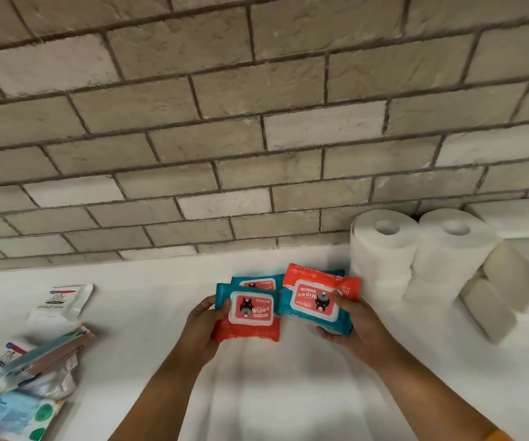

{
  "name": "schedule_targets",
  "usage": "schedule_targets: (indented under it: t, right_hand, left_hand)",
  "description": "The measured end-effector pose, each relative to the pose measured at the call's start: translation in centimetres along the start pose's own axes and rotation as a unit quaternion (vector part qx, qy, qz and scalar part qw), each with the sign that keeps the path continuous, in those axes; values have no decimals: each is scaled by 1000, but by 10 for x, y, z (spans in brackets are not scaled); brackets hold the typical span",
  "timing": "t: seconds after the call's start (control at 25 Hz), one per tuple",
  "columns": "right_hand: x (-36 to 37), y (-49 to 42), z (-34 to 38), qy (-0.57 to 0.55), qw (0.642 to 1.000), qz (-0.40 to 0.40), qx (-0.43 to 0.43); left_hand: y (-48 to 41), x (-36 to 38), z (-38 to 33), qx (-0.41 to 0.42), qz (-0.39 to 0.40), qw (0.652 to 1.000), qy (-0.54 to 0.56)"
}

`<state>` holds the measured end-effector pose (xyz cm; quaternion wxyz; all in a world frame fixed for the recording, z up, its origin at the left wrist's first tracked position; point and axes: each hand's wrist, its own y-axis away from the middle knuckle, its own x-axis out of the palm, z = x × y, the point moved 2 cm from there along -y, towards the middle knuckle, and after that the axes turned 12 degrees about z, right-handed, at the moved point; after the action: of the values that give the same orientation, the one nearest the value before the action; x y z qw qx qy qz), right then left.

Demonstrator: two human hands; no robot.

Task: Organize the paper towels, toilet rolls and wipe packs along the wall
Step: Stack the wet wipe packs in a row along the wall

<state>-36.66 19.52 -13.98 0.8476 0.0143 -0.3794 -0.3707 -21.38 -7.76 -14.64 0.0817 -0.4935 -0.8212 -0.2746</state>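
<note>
A: Head view. Where are the wipe packs?

B: Three, on the white bench (161, 291) mid-frame, near the brick wall (257, 122) but not against it. Left grip (204, 326) has fingers curled round the left edge of the near-left pack (250, 308). Right grip (352, 326) pinches the right pack (315, 302), thumb on top, fingers under.

A: Orientation?

B: Near-left pack: teal end to the wall, red end to the person, label reads upright. Right pack is flipped: red end to the wall, label upside down, tilted slightly. The long axis of both looks wall-to-person, but foreshortening makes that uncertain. The third pack (257, 281) is teal, partly hidden behind the two.

A: Rolls?

B: Two paper towel rolls (381, 246) stand upright just right of the packs, at the wall, cores up, touching. Beige toilet rolls (511, 275) lie on their sides beside them, further right.

A: Anything else?

B: Loose sachets (34, 361) piled far left, well apart.
</note>
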Motion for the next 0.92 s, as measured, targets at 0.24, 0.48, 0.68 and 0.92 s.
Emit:
schedule_targets:
  t: [0.24,0.48,0.68,0.92]
  right_hand:
    - [16,-1,-29,-252,967,-7,-28]
    - [33,-12,-63,-289,954,-71,20]
    - [30,-30,-59,-298,953,-60,-8]
    - [3,-67,-31,-134,981,-120,68]
  left_hand:
    - [-51,21,-9,23,-104,994,-32]
    - [-63,42,-14,68,-147,841,-516]
    - [-62,37,13,18,-37,666,-744]
    - [-65,32,20,41,-28,713,-700]
